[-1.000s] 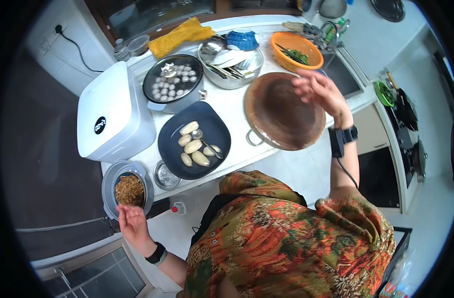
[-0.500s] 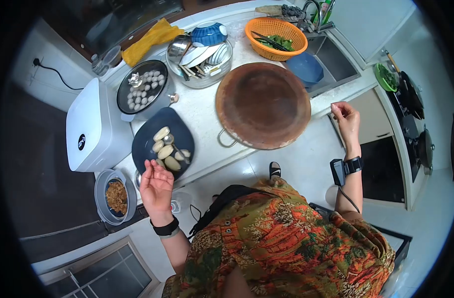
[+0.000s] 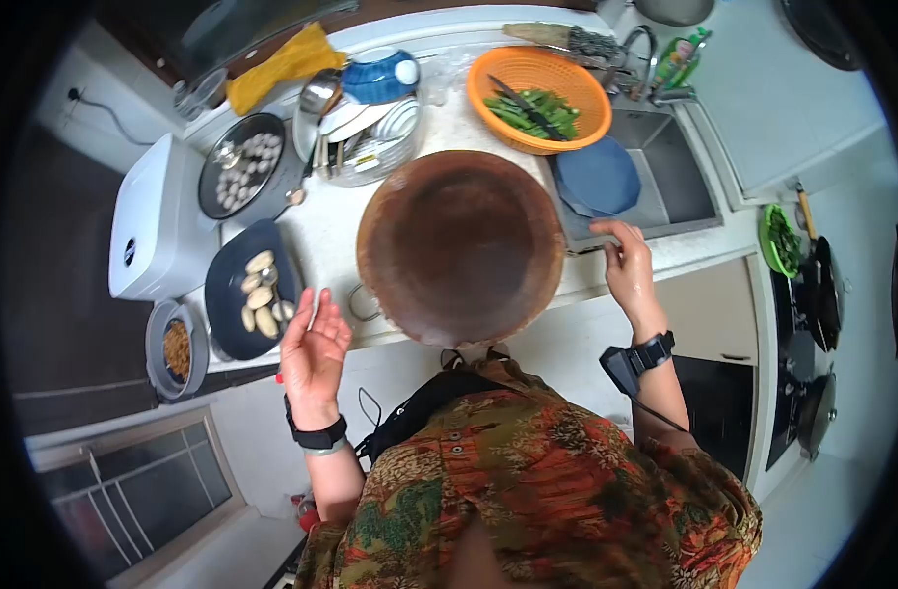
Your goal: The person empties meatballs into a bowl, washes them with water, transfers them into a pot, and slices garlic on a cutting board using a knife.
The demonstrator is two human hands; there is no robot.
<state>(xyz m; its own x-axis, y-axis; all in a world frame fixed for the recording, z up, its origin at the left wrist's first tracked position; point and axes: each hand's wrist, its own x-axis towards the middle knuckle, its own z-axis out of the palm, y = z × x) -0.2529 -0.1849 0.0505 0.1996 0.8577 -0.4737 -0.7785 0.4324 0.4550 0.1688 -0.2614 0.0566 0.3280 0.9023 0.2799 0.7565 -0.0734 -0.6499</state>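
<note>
My left hand (image 3: 315,355) is palm up with fingers apart, holding nothing, between the dark bowl and the round board. Peeled, pale oblong vegetables (image 3: 261,287), cut or whole, lie with a metal-headed tool in that dark bowl (image 3: 235,339). In front of my body a large round brown wooden board (image 3: 461,250) rests on the counter, its metal ring (image 3: 363,302) on the left. Just off the board's right edge, my right hand (image 3: 631,275) hovers by the sink front, fingers loosely bent and slightly apart, with nothing visible in them.
An orange colander (image 3: 593,103) of green vegetables with a knife (image 3: 528,108) stands behind the board. A blue basin (image 3: 596,177) sits in the sink (image 3: 675,182). At left are a dish basin (image 3: 366,172), a lidded pot (image 3: 241,167) and a white appliance (image 3: 164,221); the stove (image 3: 807,324) is right.
My view has shifted, bringing my body nearer the middle of the board. My right hand has come in close to the board's right edge; my left hand is now right of the dark bowl.
</note>
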